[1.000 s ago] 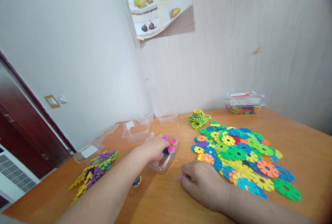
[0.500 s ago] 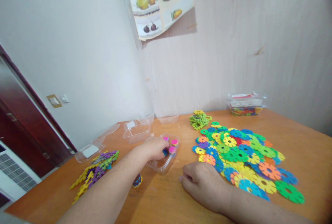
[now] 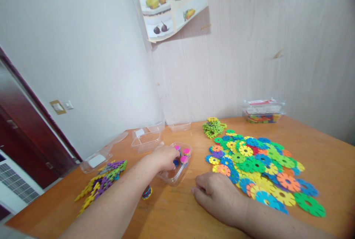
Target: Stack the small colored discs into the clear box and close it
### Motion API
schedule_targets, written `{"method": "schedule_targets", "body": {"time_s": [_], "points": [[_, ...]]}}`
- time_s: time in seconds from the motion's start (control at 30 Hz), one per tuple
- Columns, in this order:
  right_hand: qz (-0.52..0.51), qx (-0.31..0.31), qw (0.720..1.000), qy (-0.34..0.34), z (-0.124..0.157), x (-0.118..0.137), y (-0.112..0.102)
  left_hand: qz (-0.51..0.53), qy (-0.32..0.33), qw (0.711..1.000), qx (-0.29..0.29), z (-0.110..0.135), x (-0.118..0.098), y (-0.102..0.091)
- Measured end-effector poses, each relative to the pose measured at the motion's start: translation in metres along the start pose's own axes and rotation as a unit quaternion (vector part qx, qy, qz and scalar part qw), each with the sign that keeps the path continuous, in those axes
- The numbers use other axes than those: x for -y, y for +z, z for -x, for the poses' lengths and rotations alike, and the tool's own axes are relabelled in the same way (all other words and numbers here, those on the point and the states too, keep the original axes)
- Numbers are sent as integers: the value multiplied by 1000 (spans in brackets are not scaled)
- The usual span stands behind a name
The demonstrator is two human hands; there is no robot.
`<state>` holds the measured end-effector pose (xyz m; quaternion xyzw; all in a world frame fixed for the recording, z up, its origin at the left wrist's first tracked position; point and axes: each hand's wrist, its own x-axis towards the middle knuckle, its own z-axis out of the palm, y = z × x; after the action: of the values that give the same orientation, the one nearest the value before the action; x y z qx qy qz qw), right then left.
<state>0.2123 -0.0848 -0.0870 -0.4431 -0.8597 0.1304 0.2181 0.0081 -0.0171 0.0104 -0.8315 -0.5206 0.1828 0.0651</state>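
My left hand (image 3: pixel 163 159) reaches into a clear plastic tray (image 3: pixel 177 174) that holds a few small pink and blue discs (image 3: pixel 185 152). Its fingers are curled down among the discs, and what they grip is hidden. My right hand (image 3: pixel 217 196) rests on the wooden table (image 3: pixel 172 209) in a loose fist, knuckles up, with nothing visible in it. Just right of it lies a wide heap of flat coloured flower-shaped discs (image 3: pixel 260 167).
A small stack of green and yellow discs (image 3: pixel 212 127) sits near the wall. A closed clear box of pieces (image 3: pixel 263 110) stands at the back right. Empty clear trays and lids (image 3: pixel 145 137) lie at the back left. Yellow, purple and green pieces (image 3: pixel 101 183) lie left, near the table's edge.
Almost nothing differs. My left hand's fingers have shifted slightly inside the tray, and the view has moved a little.
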Motion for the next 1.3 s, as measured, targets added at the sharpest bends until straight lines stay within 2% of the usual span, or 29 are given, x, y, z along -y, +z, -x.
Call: {"method": "schedule_targets", "body": {"time_s": [0.33, 0.43, 0.5, 0.63, 0.77, 0.87, 0.97, 1.07, 1.17, 1.3], "points": [[13, -1, 1000, -4, 0, 4, -3, -5, 0, 1000, -13, 0, 3, 3], [17, 9, 1000, 1, 0, 3, -4, 39, -9, 998, -58, 10, 7, 0], [21, 14, 1000, 4, 0, 2, -3, 89, -30, 988, -124, 22, 14, 0], [13, 13, 1000, -2, 0, 0, -2, 193, -132, 931, -281, 53, 29, 18], [-3, 13, 1000, -10, 0, -2, -1, 308, -237, 848, -361, 87, 36, 57], [2, 11, 1000, -12, 0, -3, -2, 353, -282, 792, -410, 110, 32, 87], [10, 7, 1000, -15, 0, -2, -3, 367, -309, 765, -430, 128, 24, 112], [16, 11, 1000, -9, -1, -2, -3, 371, -338, 759, -416, 137, 21, 129], [21, 12, 1000, -4, 0, 1, -5, 391, -345, 751, -404, 138, 24, 139], [15, 2, 999, -35, 4, 14, -14, 447, -357, 719, -394, 132, 30, 144]]}}
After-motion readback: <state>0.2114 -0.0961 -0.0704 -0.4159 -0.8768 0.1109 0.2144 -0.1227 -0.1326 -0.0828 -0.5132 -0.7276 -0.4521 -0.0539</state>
